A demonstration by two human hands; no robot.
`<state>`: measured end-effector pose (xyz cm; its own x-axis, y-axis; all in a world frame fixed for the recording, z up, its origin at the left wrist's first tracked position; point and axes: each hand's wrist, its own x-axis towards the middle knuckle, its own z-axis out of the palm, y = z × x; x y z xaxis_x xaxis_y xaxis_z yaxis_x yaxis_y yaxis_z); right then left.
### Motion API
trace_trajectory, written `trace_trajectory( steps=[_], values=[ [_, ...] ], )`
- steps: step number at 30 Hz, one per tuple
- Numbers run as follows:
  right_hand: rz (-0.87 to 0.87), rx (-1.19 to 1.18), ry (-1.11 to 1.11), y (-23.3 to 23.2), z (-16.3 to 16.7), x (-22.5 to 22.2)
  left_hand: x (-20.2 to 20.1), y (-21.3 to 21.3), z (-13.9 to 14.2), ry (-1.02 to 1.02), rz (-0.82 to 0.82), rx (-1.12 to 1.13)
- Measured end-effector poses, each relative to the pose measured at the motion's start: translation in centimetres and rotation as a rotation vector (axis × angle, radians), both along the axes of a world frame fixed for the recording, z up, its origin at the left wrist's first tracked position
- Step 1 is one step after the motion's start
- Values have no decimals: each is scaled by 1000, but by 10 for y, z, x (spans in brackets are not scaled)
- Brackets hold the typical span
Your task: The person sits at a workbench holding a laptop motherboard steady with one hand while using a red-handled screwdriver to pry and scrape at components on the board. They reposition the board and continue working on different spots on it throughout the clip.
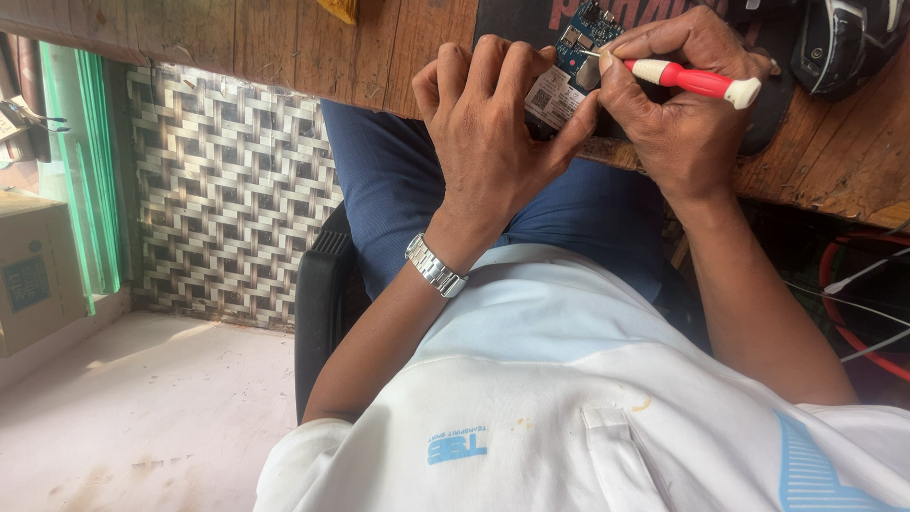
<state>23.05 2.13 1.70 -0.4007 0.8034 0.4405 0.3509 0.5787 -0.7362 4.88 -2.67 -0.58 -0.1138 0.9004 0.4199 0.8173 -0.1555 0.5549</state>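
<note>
Lying level, screwdriver tip points left at circuit board.

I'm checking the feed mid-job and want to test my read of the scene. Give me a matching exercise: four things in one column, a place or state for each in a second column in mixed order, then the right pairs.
Things:
1. screwdriver
2. circuit board
3. wristwatch
4. cardboard box

Places or states:
A. on the floor at the far left, by the green glass
B. gripped in the right hand, tip on the board
C. worn on the left hand's wrist
D. lying at the wooden table edge, steadied by the left hand

Pairs: 1-B, 2-D, 3-C, 4-A
</note>
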Motion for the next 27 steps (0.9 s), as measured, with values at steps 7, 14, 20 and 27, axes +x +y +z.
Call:
trace_trajectory(
  steps=[7, 14, 20, 27],
  values=[
    [-7, -18, -6, -1, 2, 0, 0, 0, 0, 5, 5, 20],
    [-24, -13, 14, -1, 3, -1, 0, 0, 0, 14, 5, 19],
    [-35, 19, -6, -1, 2, -1, -1, 0, 1, 15, 5, 18],
    [-19, 14, -9, 0, 1, 0, -1, 0, 0, 10, -3, 26]
  ],
)
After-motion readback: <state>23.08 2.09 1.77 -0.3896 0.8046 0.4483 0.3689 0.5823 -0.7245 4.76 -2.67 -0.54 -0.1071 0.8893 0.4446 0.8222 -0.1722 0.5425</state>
